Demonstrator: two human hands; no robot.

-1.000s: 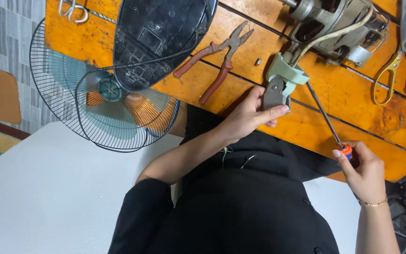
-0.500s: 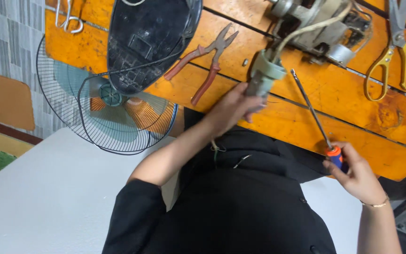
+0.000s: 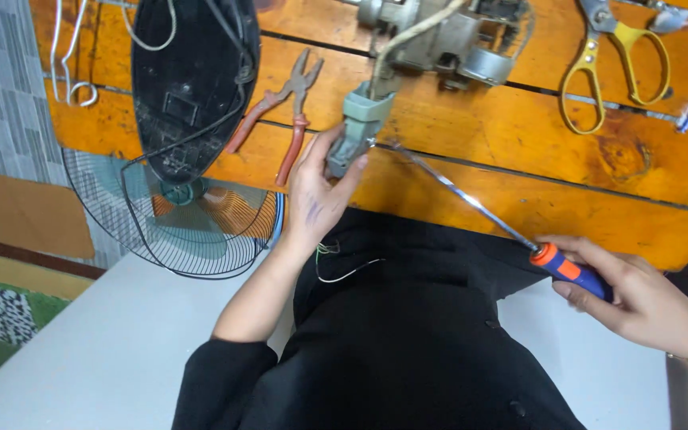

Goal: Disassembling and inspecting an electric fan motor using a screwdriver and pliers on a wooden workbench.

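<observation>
Orange plank counter (image 3: 519, 135) carried fan motor (image 3: 439, 36). I saw left hand (image 3: 320, 191), fingers clamped on grey switch housing (image 3: 356, 131) just below motor. Right hand (image 3: 639, 299), fingers wrapped on screwdriver (image 3: 471, 203), tip at housing. Risk judged: long shaft slanted, tip could slip onto thumb; taut cable might tug motor.

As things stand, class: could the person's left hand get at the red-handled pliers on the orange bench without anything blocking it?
Probably yes. The left hand grips the grey plug-like part, and the pliers lie just beside it on the orange bench with nothing between; it would need to let go of the part first.
</observation>
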